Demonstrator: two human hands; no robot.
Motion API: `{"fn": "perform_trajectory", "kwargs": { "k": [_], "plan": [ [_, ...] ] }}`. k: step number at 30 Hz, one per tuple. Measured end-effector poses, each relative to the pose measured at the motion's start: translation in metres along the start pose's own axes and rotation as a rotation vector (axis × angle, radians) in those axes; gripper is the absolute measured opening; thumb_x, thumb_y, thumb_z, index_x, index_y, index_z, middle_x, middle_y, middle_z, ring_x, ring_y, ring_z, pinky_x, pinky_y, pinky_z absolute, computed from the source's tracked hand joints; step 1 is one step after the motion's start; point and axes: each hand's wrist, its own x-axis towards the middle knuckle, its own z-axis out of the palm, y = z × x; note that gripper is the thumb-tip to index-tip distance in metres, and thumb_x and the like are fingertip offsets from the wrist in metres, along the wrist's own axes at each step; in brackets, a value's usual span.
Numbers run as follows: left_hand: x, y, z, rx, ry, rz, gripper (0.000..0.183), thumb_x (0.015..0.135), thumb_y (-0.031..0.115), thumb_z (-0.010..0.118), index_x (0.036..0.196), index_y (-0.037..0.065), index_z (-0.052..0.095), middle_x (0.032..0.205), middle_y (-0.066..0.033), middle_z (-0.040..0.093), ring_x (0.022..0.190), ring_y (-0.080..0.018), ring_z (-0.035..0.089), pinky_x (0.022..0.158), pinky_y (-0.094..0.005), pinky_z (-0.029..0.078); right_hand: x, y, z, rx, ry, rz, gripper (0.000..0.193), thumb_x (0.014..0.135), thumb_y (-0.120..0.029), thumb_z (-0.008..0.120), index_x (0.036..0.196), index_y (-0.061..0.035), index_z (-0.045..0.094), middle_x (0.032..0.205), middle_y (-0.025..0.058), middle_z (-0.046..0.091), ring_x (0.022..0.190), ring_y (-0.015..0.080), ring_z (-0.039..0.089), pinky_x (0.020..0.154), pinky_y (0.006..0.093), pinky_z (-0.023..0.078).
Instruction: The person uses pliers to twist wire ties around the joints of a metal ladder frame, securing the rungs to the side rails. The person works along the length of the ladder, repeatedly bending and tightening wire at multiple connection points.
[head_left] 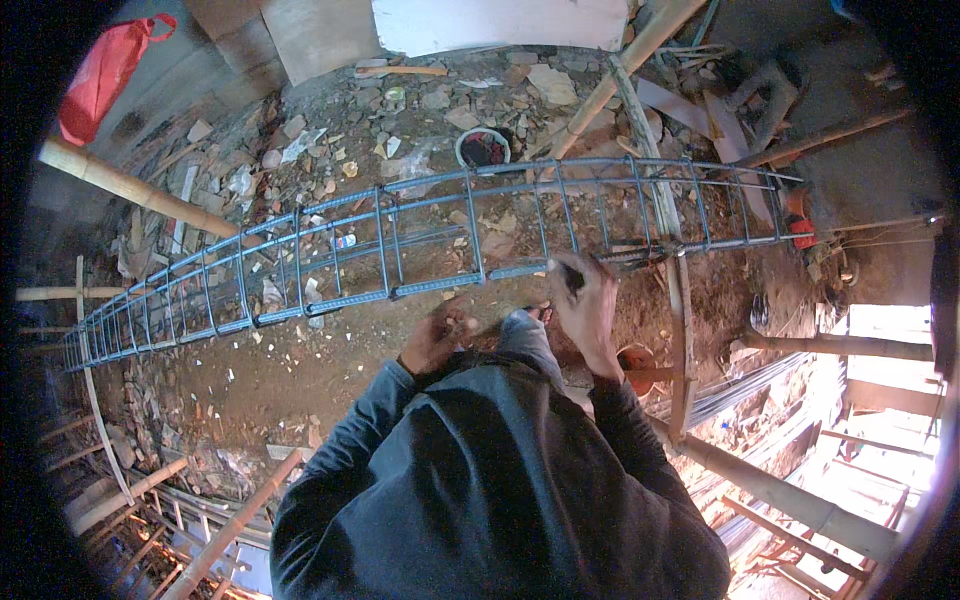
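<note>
**Hands at the rebar cage on a rubble floor**

Over a dirt floor (300,370) strewn with broken brick and scraps, a long rebar cage (400,245) of blue-grey bars and square stirrups runs from the far left to the right, curving with the lens. The right hand (585,300) reaches up to the cage's lower bar, its grip closed around a thin dark tool or wire whose kind cannot be told. The left hand (440,338) sits lower, just below the cage and apart from it, fingers curled together on something small that cannot be made out.

Beyond the cage a round bucket (483,147) stands among the rubble; its inside looks dark with a reddish patch, the contents unclear. A red plastic bag (105,75) hangs at the upper left, bulging, its contents hidden. Near the right hand, an orange-brown bowl-like vessel (636,360) is half hidden behind the forearm.

Bamboo poles (130,188) cross the scene: one slants under the cage at the left, another (640,50) rises at the top right, and thick ones (780,495) lie at the lower right beside a bundle of loose steel rods (745,385).
</note>
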Motion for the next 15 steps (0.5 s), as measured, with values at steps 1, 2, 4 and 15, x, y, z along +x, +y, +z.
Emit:
{"fn": "perform_trajectory", "kwargs": {
  "k": [1, 2, 4, 15],
  "plan": [
    [0.006, -0.014, -0.007, -0.094, 0.007, -0.071, 0.059, 0.092, 0.011, 0.076, 0.143, 0.004, 0.049, 0.105, -0.0082, 0.069, 0.089, -0.02, 0.068, 0.077, -0.0346, 0.057, 0.009, 0.002, 0.007, -0.031, -0.045, 0.041, 0.02, 0.094, -0.025, 0.07, 0.104, -0.008, 0.076, 0.097, 0.0161, 0.076, 0.086, 0.035, 0.074, 0.077, 0.0418, 0.057],
    [0.018, -0.027, -0.01, -0.263, -0.005, -0.074, 0.054, 0.096, 0.019, 0.074, 0.142, 0.005, 0.051, 0.106, -0.0102, 0.069, 0.09, -0.02, 0.068, 0.076, -0.0325, 0.057, 0.016, 0.004, 0.018, -0.057, -0.077, 0.057, 0.021, 0.094, -0.025, 0.07, 0.104, -0.0084, 0.076, 0.097, 0.0158, 0.076, 0.087, 0.0348, 0.074, 0.077, 0.0417, 0.057],
    [0.028, -0.043, -0.015, -0.121, 0.147, -0.091, 0.042, 0.1, 0.028, 0.069, 0.131, 0.003, 0.056, 0.095, -0.0062, 0.066, 0.079, -0.015, 0.063, 0.07, -0.0304, 0.053, 0.02, 0.007, 0.037, -0.023, -0.14, 0.059, 0.022, 0.092, -0.026, 0.07, 0.105, -0.0092, 0.076, 0.099, 0.0149, 0.076, 0.088, 0.0345, 0.074, 0.077, 0.0417, 0.058],
    [0.045, 0.003, 0.019, -0.07, 0.265, 0.137, 0.035, 0.103, 0.035, 0.063, 0.109, 0.001, 0.071, 0.093, -0.0066, 0.073, 0.076, -0.0164, 0.066, 0.069, -0.0329, 0.054, -0.002, 0.001, 0.091, 0.093, -0.192, -0.071, 0.02, 0.094, -0.024, 0.07, 0.104, -0.0064, 0.072, 0.096, 0.0165, 0.075, 0.081, 0.0346, 0.073, 0.074, 0.0432, 0.057]
  ]
}}
